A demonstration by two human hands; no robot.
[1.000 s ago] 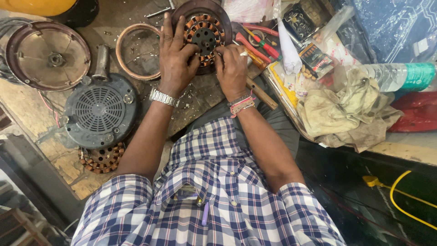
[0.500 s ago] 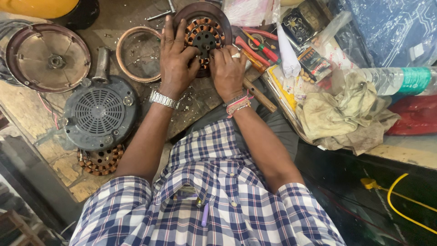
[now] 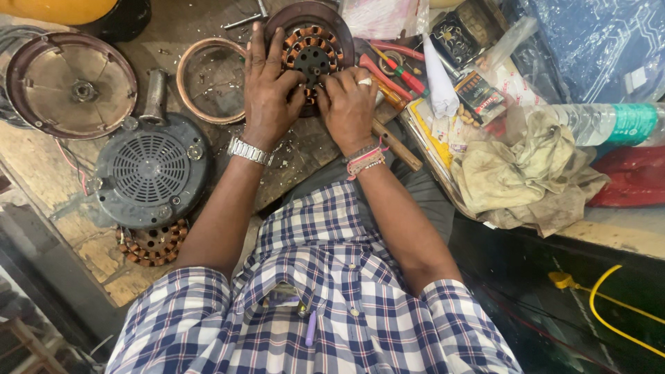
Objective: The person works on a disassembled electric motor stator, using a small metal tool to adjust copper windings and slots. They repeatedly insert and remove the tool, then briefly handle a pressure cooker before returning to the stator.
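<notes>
My left hand (image 3: pixel 267 93) and right hand (image 3: pixel 350 104) both pressing the stator (image 3: pixel 312 52) (copper coils), fingers curled on it, grille cover (image 3: pixel 151 170) left, rag (image 3: pixel 526 176) right

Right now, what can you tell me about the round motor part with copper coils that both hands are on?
The motor part is a dark round metal housing lying flat on the worn wooden bench, open face up. Inside, a ring of copper-wound coils surrounds a black perforated hub. The left hand covers its left edge, and the right hand presses its lower right rim, fingers on the coils. Its top edge is cropped from view.
</notes>
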